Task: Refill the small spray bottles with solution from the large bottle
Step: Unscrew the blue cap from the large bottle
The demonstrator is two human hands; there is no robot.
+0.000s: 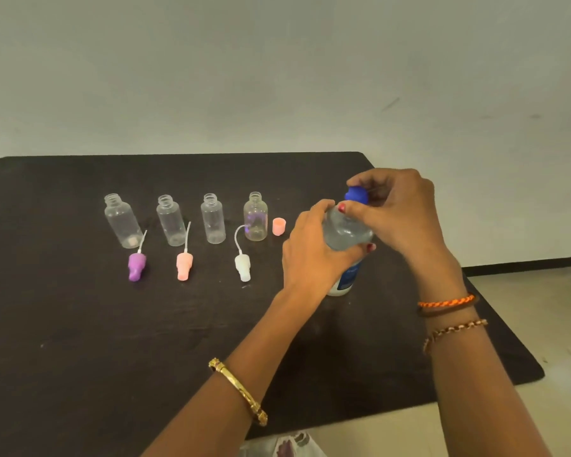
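Several small clear spray bottles stand uncapped in a row on the dark table (pixel 80 324); the leftmost bottle (pixel 122 222) leans a little and the rightmost bottle (pixel 256 217) is nearest my hands. In front of them lie a purple spray head (pixel 136 263), a pink spray head (pixel 184 264) and a white spray head (pixel 242 266), each with a thin tube. The large clear bottle (pixel 345 237) with a blue label stands at the right. My left hand (pixel 314 249) grips its body. My right hand (pixel 396 209) pinches its blue cap (pixel 356 194).
A small pink cap (pixel 279 226) stands between the rightmost small bottle and my left hand. The table's right edge and rounded corner (pixel 538 374) drop to a light floor. A pale wall rises behind the table.
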